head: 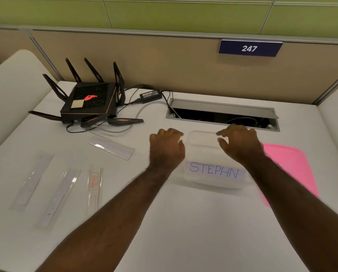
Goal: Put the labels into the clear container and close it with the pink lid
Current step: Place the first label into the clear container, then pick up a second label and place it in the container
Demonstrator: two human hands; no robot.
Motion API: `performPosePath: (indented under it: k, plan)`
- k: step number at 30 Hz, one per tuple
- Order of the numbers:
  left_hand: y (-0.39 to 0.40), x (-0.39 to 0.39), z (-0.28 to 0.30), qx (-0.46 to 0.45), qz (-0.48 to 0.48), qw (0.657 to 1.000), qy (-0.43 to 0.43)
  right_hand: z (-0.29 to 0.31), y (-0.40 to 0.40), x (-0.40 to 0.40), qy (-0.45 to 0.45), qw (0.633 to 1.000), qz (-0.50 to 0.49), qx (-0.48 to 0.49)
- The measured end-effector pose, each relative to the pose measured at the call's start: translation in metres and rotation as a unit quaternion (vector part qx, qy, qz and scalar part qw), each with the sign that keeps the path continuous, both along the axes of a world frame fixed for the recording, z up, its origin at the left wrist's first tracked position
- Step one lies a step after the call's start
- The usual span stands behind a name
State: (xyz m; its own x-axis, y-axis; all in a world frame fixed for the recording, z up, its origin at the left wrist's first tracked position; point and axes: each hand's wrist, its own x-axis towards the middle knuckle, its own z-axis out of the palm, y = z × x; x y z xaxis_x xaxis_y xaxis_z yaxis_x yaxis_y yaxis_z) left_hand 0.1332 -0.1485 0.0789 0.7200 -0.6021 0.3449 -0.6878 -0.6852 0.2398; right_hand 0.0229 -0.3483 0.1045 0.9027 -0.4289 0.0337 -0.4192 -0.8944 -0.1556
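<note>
A clear container stands open on the white desk, with a strip reading "STEPHN" on its near wall. My left hand hovers at its left side, fingers curled and holding nothing. My right hand is over its right rim, fingers spread. The pink lid lies flat just right of the container, partly under my right forearm. Several long labels in clear sleeves lie to the left: one near the router, three more nearer me.
A black router with antennas, its power brick and cables sit at the back left. An open cable hatch is sunk in the desk just behind the container. A beige partition with a "247" sign closes the back.
</note>
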Motion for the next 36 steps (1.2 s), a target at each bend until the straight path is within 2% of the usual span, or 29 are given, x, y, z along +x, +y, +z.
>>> performPosePath:
  k: [5, 8, 14, 16, 19, 26, 30, 36]
  plan:
    - [0.084, 0.022, -0.007, -0.022, 0.150, 0.985, 0.081, 0.012, 0.055, 0.042, -0.058, 0.995, 0.070, 0.037]
    - [0.146, 0.022, -0.025, -0.014, 0.228, 0.966, 0.119, 0.005, 0.106, 0.067, -0.061, 0.987, 0.113, 0.101]
    - [0.248, -0.013, -0.057, -0.003, 0.361, 0.913, 0.189, -0.055, 0.235, 0.092, 0.077, 0.951, 0.258, 0.152]
    - [0.268, -0.024, -0.063, -0.018, 0.386, 0.886, 0.255, -0.077, 0.271, 0.091, 0.113, 0.932, 0.309, 0.150]
    - [0.283, -0.034, -0.066, -0.120, 0.382, 0.834, 0.380, -0.098, 0.308, 0.089, 0.148, 0.913, 0.351, 0.144]
    - [0.292, -0.030, -0.050, -0.218, 0.362, 0.790, 0.445, -0.107, 0.324, 0.091, 0.114, 0.912, 0.372, 0.131]
    - [0.292, -0.013, -0.016, -0.264, 0.305, 0.786, 0.468, -0.099, 0.305, 0.098, 0.037, 0.926, 0.359, 0.107]
    - [0.280, 0.015, 0.033, -0.251, 0.183, 0.776, 0.550, -0.061, 0.240, 0.106, -0.037, 0.943, 0.323, 0.077]
